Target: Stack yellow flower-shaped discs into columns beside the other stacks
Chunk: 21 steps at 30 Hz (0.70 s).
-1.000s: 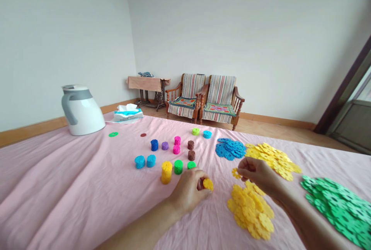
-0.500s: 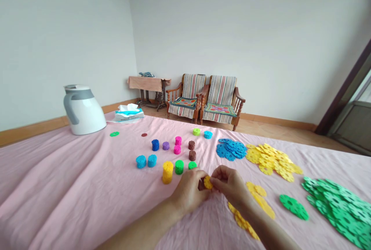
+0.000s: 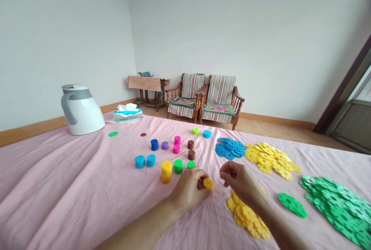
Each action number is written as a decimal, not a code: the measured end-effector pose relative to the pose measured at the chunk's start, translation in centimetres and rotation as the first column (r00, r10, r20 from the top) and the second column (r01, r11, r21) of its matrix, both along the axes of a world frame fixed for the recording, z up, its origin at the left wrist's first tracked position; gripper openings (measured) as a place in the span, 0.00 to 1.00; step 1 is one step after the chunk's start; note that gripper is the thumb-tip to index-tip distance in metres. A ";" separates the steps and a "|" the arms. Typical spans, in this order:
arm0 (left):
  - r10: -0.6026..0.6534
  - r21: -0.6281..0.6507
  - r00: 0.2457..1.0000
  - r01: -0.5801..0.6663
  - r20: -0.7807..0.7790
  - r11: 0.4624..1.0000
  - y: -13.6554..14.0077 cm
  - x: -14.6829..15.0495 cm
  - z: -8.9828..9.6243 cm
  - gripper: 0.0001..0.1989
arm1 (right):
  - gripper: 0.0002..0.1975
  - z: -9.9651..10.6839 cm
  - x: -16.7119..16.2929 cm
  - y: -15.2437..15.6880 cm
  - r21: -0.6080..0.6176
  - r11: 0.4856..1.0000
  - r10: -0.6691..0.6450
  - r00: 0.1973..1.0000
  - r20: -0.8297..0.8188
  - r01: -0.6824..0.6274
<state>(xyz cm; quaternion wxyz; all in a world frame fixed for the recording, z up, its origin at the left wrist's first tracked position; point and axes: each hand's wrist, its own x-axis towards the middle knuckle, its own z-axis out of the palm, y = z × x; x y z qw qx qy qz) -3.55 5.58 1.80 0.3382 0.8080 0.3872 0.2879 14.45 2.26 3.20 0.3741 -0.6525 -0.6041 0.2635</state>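
Between its thumb and fingers, my left hand [image 3: 189,188] grips a short stack of yellow snowflake discs [image 3: 208,183], their notched face turned outward. My right hand [image 3: 236,178] hovers just to the right, fingers loosely curled and a little apart from the thumb, with nothing visible in them. Below it lies a loose pile of yellow discs [image 3: 249,217], partly covered by my right forearm. A tall yellow stack [image 3: 166,172] and a green stack [image 3: 178,166] stand left of my left hand. Another green stack [image 3: 191,164] is partly hidden behind that hand.
Small blue, purple, pink and brown stacks [image 3: 191,154] stand farther back on the pink cloth [image 3: 87,188]. Loose blue discs [image 3: 230,148], yellow discs [image 3: 272,159] and green discs [image 3: 339,207] lie rightward. A white jug [image 3: 84,113] and a tissue box [image 3: 127,114] are at back left.
My right hand has let go of the yellow discs and moved right, away from my left hand. My left hand keeps hold of them. More of the near yellow pile shows.
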 end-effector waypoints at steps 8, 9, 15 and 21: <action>0.016 -0.050 1.000 -0.016 -0.004 0.999 0.0 0.1 0.1 0.12 | 0.07 2.1 2.7 -2.5 -0.256 0.958 0.230 0.880 0.416 -0.129; 0.019 -0.056 1.000 -0.019 0.002 0.998 0.0 0.1 0.0 0.13 | 0.08 2.2 2.7 -2.8 -0.281 0.949 0.254 0.874 0.414 -0.142; 0.016 -0.038 1.000 -0.015 0.016 0.999 0.0 0.1 0.0 0.12 | 0.12 2.4 1.8 -2.9 -0.326 0.935 0.288 0.844 0.452 -0.144; 0.001 -0.028 1.000 0.000 0.005 1.000 0.1 0.0 0.1 0.09 | 0.10 2.5 1.6 -2.8 -0.333 0.923 0.340 0.809 0.480 -0.191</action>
